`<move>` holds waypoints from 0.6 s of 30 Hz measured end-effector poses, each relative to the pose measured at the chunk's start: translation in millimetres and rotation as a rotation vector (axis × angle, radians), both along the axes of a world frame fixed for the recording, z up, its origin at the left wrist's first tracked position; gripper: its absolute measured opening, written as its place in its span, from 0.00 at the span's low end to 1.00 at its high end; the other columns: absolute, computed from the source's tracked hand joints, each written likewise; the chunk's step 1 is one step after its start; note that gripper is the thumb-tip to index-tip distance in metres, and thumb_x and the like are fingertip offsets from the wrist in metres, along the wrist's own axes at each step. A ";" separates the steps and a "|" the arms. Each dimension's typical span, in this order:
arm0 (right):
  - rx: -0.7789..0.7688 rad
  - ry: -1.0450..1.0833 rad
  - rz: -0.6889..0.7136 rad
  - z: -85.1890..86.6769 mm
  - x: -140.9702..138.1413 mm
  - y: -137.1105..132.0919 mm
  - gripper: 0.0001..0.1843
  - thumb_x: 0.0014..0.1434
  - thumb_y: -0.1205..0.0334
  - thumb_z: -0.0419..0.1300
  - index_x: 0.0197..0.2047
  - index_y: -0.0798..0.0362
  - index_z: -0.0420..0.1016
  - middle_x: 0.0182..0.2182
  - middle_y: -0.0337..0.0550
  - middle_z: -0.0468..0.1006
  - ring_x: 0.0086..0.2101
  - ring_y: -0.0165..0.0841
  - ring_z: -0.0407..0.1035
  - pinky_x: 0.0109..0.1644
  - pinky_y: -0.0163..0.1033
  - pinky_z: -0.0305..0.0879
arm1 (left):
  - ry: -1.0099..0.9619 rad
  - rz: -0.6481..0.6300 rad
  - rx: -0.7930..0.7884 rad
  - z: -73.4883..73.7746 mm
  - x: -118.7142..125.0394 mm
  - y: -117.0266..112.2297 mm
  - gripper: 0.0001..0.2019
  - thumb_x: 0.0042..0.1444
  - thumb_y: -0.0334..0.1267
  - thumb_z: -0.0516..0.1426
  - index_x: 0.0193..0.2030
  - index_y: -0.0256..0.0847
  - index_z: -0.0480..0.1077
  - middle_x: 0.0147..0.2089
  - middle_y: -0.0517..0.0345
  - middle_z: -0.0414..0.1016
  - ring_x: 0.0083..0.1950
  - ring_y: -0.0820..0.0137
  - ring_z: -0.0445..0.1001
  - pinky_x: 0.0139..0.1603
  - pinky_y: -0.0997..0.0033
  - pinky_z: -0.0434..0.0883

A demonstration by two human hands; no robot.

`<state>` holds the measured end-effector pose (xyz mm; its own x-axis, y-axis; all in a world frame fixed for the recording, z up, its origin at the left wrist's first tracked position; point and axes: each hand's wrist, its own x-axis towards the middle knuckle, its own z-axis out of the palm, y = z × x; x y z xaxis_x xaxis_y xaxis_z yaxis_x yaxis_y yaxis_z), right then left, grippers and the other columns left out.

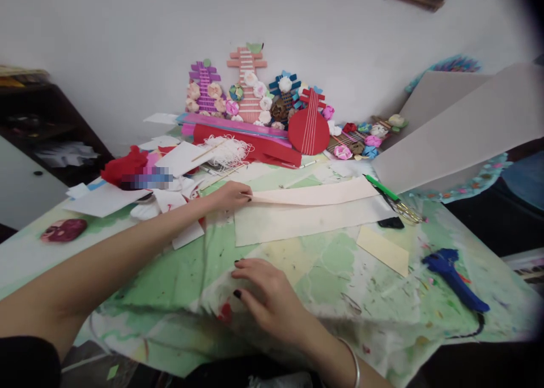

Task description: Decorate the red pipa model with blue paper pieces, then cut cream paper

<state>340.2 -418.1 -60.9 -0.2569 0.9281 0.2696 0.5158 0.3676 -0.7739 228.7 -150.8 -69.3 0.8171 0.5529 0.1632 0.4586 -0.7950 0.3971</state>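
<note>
Long cream paper strip (314, 194) is pinched by fingers of the left hand (232, 196), extending right of them, maybe attached to the pale rectangular paper sheet (276, 229) below. Should be held lightly so it's not creased; fingers of the right hand (272, 290) are loosely spread.

Soft, diffuse light; wall (127, 37) dull grey; upper right corner blackened; patch (149, 178) pixelated.
</note>
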 end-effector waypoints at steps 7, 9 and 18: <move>0.109 -0.317 -0.123 -10.7 63.3 35.6 0.22 0.61 0.66 0.52 0.59 0.54 0.66 0.59 0.54 0.68 0.62 0.40 0.57 0.63 0.53 0.56 | -0.166 0.198 -0.186 10.3 4.5 8.2 0.15 0.50 0.46 0.53 0.34 0.35 0.74 0.30 0.58 0.75 0.33 0.70 0.71 0.35 0.75 0.66; 0.081 -0.431 -0.162 -15.0 82.7 49.5 0.25 0.61 0.64 0.54 0.62 0.56 0.63 0.61 0.56 0.64 0.64 0.43 0.51 0.65 0.56 0.52 | -0.219 0.341 -0.256 8.2 9.8 13.1 0.16 0.48 0.46 0.54 0.34 0.35 0.74 0.28 0.59 0.74 0.32 0.70 0.71 0.32 0.74 0.66; -0.166 -0.730 -0.181 -20.8 103.4 46.9 0.32 0.64 0.58 0.50 0.68 0.56 0.50 0.68 0.52 0.48 0.67 0.47 0.39 0.66 0.63 0.39 | -0.135 0.619 -0.050 -9.2 18.0 45.1 0.07 0.46 0.35 0.56 0.33 0.37 0.72 0.34 0.49 0.75 0.42 0.57 0.72 0.45 0.62 0.67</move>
